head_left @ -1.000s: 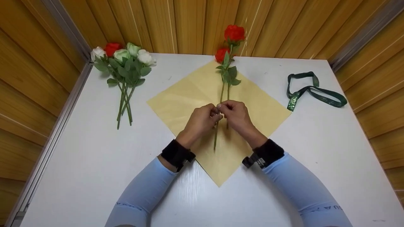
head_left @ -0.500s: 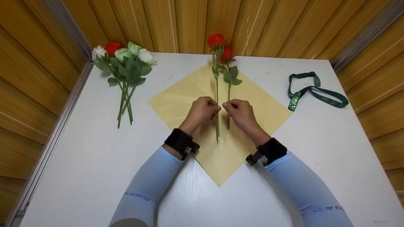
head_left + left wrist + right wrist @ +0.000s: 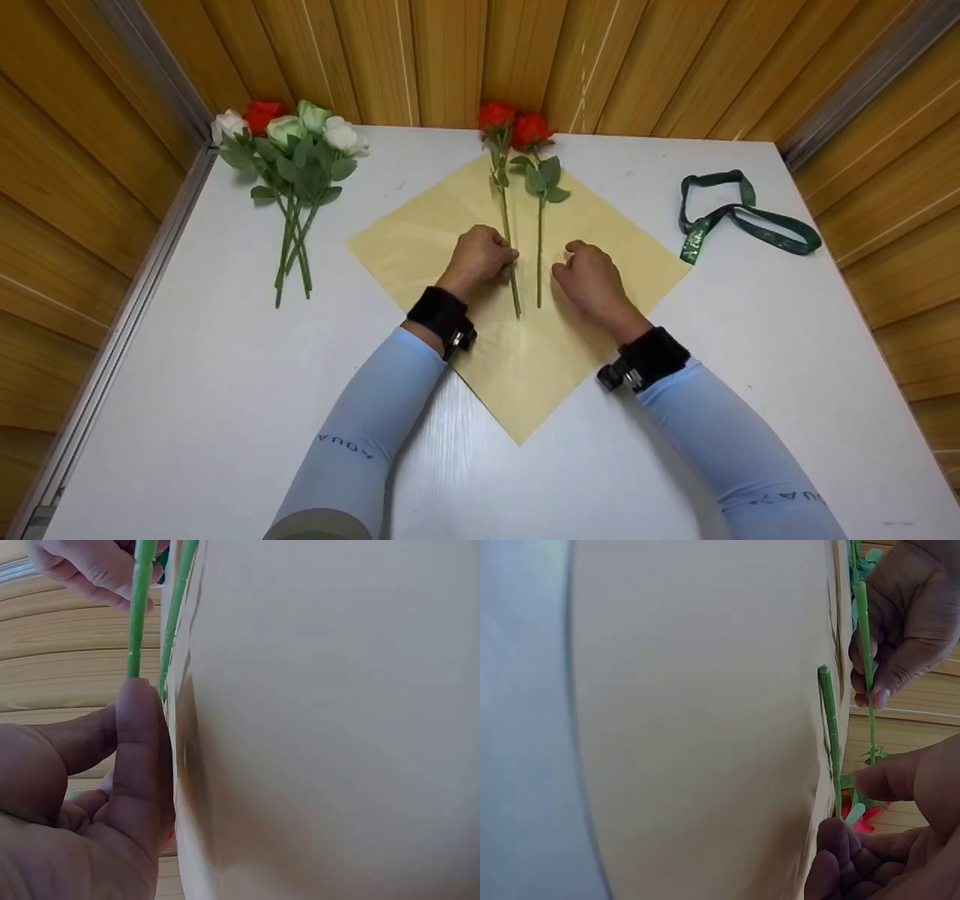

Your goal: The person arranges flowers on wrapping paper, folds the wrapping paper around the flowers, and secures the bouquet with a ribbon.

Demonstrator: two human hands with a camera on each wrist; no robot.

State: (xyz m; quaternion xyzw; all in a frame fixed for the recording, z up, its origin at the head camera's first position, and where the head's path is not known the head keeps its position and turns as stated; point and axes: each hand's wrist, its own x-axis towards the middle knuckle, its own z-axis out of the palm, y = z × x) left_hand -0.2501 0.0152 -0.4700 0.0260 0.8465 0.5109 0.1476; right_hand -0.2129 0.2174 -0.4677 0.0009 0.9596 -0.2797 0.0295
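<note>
My left hand (image 3: 478, 259) pinches the green stem of a red rose (image 3: 496, 115) between thumb and fingers, low over a tan sheet of wrapping paper (image 3: 517, 390). In the left wrist view that stem (image 3: 139, 611) rises from behind my fingertip. A second red rose (image 3: 532, 130) lies on the paper just to the right, its stem (image 3: 539, 255) roughly parallel. My right hand (image 3: 592, 281) hovers right of this second stem, fingers loosely bent and holding nothing. The right wrist view shows a gap between its thumb and fingers.
At the back left of the white table (image 3: 187, 420) lies a bunch of white, pale green and red roses (image 3: 300, 157). A looped dark green ribbon (image 3: 776, 229) rests on the right. Wood-look panels (image 3: 450, 60) stand along the back and sides.
My left hand has brought its rose leftward and lower, from crossing over the other rose to lying beside it. My right hand has let go of the stem and drawn away to the right.
</note>
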